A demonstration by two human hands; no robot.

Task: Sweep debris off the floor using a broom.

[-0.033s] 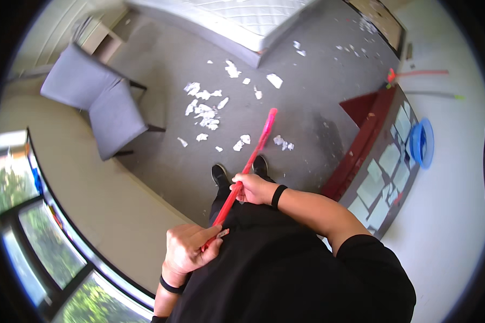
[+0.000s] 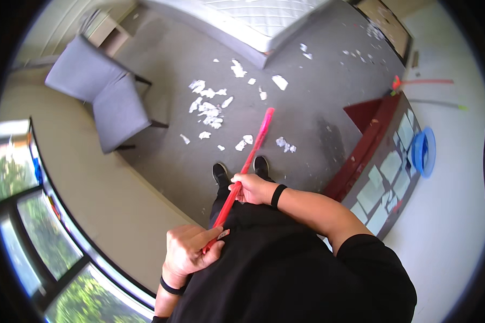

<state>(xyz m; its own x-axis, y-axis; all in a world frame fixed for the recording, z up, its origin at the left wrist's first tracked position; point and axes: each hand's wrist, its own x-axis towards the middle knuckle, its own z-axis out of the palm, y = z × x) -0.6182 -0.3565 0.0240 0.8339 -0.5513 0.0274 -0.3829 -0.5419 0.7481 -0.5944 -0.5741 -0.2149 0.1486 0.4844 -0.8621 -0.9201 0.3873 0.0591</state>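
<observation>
Across my front runs a long red pole [image 2: 256, 145], slanting from my waist up to a pinkish far end above the floor. My left hand [image 2: 191, 246] is closed round its near end, beside a small pale label. Further along the pole, my right hand [image 2: 250, 188] is closed round it too. No head or fitting shows on the pole's far end. Torn white paper scraps [image 2: 207, 110] lie scattered on the grey floor [image 2: 183, 172] beyond my feet, some close to the pole's tip.
A grey chair [image 2: 116, 113] stands at the left by the wall. A mattress [image 2: 253, 19] is at the back. On the right, a dark red desk [image 2: 355, 153] carries paper sheets [image 2: 370, 194] and blue basins [image 2: 421, 152]. Two thin sticks, one red [image 2: 428, 82], lean by the right wall.
The view has shifted slightly, so the room's things sit a little lower and mostly further right. Both hands keep their hold on the red pole.
</observation>
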